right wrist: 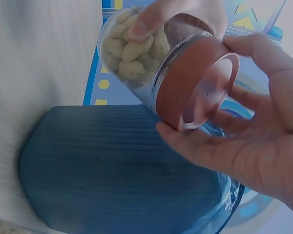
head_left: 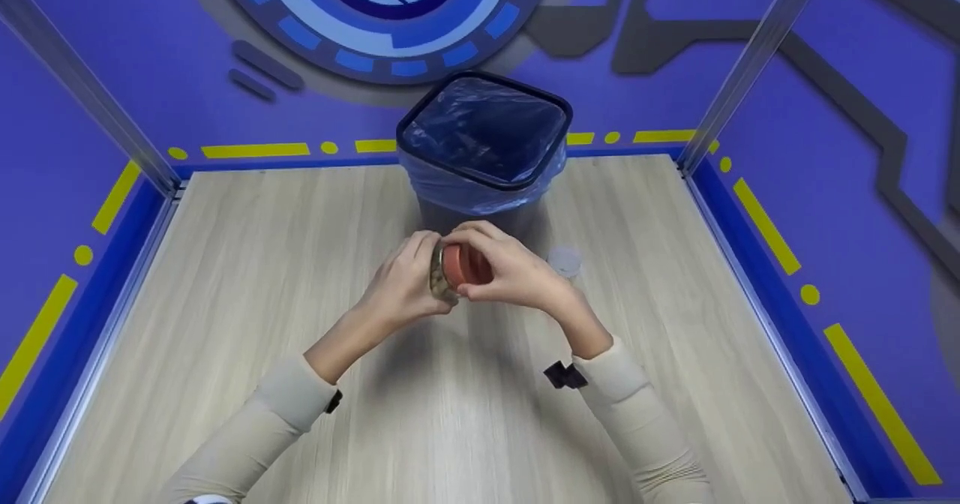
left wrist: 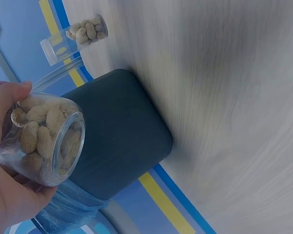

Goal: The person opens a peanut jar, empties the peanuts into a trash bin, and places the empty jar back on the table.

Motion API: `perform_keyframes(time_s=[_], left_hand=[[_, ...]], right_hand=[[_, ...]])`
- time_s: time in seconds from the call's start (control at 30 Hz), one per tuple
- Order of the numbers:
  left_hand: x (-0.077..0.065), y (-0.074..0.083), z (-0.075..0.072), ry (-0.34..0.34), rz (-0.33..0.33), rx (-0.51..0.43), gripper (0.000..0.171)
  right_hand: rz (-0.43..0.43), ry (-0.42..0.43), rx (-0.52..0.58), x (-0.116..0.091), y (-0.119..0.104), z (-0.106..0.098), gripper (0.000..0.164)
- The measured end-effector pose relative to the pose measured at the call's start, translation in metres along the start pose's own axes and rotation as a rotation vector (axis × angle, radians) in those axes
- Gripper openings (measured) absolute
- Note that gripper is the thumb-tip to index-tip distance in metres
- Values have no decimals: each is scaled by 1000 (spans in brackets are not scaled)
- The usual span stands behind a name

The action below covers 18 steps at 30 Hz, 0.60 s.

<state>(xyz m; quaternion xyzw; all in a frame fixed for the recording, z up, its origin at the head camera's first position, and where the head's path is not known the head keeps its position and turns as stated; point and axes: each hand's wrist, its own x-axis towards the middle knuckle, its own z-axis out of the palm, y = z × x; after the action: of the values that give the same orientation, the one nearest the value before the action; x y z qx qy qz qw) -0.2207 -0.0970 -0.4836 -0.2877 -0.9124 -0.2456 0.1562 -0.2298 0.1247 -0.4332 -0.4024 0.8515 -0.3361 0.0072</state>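
- the right hand [head_left: 517, 268] grips the orange-red lid [right wrist: 185, 75] by its edge, thumb on the 6 o'clock side and fingers over the 12; such a spread hold probably gives turning purchase on a smooth band;
- the left hand [head_left: 401, 275] is wrapped round the body of the clear jar [right wrist: 145, 90]; that seems meant to steady it, so it would not spin along with the lid;
- the jar sits between the two hands, clear of the table [head_left: 247, 264] and tilted, its lidded end toward 3 o'clock; this likely lets both wrists meet it comfortably;
- peanuts [left wrist: 45, 139] in their shells lie inside; the lid is at the mouth, though whether fastened or loose i cannot tell;
- beyond, at 12 o'clock from the hands, the dark bin [right wrist: 117, 165] stands upright; its bag [head_left: 480, 201] is folded over the top, presumably against slipping in;
- at 3 o'clock, near the right wrist, a second jar [left wrist: 63, 45] of peanuts stands under a pale cap [left wrist: 48, 51]; off there, it is probably out of the hands' way
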Motion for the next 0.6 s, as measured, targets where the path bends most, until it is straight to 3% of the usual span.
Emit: perform_keyframes(time_s=[0.17,0.27,0.4,0.6], left_hand=[[-1,0,1,-6,23,-16,82],[-1,0,0,-1,37,-23,81],[-1,-1,-2,5,30,-26,83],[-2,-4,-5,21,3,-27,87]], right_hand=[[-155,-20,-65,-2,4,-1,57],[-198,0,-67,-2,6,-1,57],[-200,32,-54,-5,7,-2,57],[-136,100,-23,-11,13,-2,56]])
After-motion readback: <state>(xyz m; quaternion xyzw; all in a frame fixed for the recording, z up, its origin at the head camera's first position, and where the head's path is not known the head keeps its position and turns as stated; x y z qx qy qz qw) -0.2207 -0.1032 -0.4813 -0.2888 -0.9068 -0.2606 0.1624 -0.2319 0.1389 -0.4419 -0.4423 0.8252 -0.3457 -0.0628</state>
